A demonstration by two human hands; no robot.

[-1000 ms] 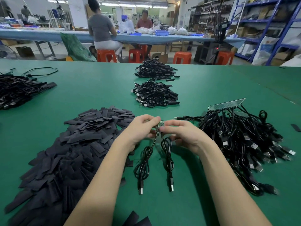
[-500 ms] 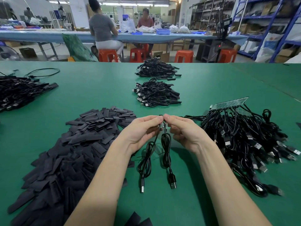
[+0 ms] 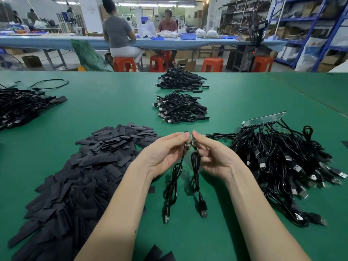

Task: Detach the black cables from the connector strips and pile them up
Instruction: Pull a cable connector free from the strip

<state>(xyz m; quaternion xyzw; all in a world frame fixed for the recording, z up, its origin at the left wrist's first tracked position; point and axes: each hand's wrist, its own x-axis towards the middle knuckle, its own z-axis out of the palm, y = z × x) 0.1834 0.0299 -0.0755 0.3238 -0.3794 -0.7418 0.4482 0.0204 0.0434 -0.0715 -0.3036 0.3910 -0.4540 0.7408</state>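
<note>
Both hands were up over the green table [image 3: 244, 87], fingertips nearly touching at centre. The left hand [image 3: 165, 153] pinched the top end of the left cable [image 3: 172, 185]; the right hand [image 3: 212, 153] pinched the top end of the right cable [image 3: 196, 178]. Fingers of each were curled round a small board piece at the cable head. A thin gap showed between the two pieces, so they looked already snapped apart, though that is a judgement; the joint was too small to read.

Key relation: each cable hung straight down from its own hand, long axis running toward the person, USB plugs resting on the table below and between the forearms. The two cables ran side by side, just apart, not crossed.

Finished piles [image 3: 180, 108] lay straight ahead, beyond the fingertips, roughly centred, so either hand could reach; the nearer pile was about equally far from both. The undone bundle with its connector strip [image 3: 263, 119] lay to the right, near the right hand. A heap of black sleeves [image 3: 90, 162] lay beside the left forearm.

Likely next: carry both cables forward to the pile, then the right hand fetches more from the right.
</note>
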